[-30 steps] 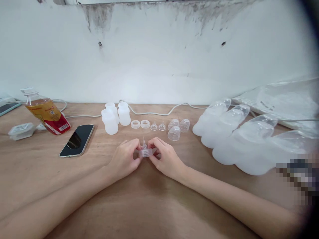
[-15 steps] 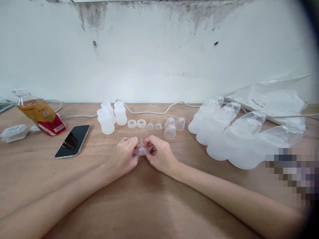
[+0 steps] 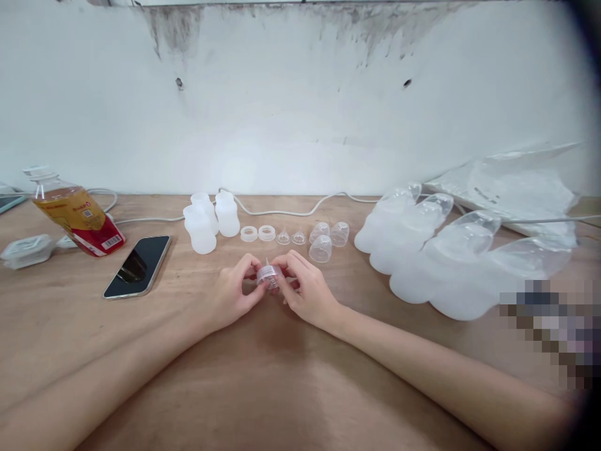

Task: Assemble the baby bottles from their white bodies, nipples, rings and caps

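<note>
Just in front of the loose collar rings (image 3: pixel 267 237), left hand (image 3: pixel 237 293) and right hand (image 3: pixel 310 294) pinch a clear collar (image 3: pixel 269 273); light, even pressure should keep its teat (image 3: pixel 267 261) centred.

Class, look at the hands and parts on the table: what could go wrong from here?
The left hand and right hand hold the small clear ring by their fingers, so it might slip. The white bottles stand close together; one knocked could topple another. The nearest clear dome sits just beyond the right hand, which might brush it.
</note>
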A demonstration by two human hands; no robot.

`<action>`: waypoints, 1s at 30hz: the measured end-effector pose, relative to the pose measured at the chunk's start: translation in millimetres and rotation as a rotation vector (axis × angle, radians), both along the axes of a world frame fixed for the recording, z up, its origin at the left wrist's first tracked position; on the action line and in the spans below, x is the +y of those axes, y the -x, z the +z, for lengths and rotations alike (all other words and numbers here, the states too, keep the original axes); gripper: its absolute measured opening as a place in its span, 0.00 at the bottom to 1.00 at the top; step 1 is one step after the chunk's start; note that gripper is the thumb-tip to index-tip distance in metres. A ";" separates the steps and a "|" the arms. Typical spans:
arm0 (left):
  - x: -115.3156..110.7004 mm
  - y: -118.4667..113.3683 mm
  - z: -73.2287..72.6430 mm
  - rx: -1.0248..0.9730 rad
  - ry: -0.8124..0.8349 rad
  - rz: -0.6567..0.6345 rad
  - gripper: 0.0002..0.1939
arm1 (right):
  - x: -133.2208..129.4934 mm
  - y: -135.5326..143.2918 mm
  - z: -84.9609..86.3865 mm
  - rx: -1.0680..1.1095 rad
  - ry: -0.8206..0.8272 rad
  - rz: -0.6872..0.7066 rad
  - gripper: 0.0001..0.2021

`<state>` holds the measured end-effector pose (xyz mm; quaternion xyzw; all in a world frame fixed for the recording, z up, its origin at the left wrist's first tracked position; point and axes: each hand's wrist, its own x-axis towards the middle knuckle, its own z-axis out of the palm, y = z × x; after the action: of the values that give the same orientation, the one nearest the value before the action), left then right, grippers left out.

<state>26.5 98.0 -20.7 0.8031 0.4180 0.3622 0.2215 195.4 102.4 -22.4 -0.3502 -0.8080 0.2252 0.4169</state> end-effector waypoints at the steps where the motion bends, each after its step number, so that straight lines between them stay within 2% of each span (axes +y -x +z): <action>1: 0.4 -0.9 -0.3 -0.004 0.011 0.005 0.06 | 0.3 0.4 -0.9 -0.009 -0.003 0.001 0.05; 7: 0.5 -6.2 -1.9 -0.012 -0.004 0.078 0.08 | 3.3 1.7 -5.6 -0.048 -0.066 0.019 0.06; 13: -0.8 -4.7 -5.6 -0.020 0.017 0.136 0.09 | 2.2 -0.1 -1.0 -0.121 -0.036 0.065 0.09; 19: -0.4 -3.0 -7.2 0.000 0.013 0.152 0.09 | 2.6 -1.4 1.3 -0.104 -0.019 0.068 0.10; 30: -2.2 -1.0 -5.6 0.130 -0.146 0.135 0.07 | 0.3 1.6 -0.5 -0.044 -0.036 -0.013 0.11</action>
<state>27.5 95.7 -26.3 0.8091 0.4569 0.3529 0.1098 193.8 102.7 -22.8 -0.3528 -0.8186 0.2002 0.4066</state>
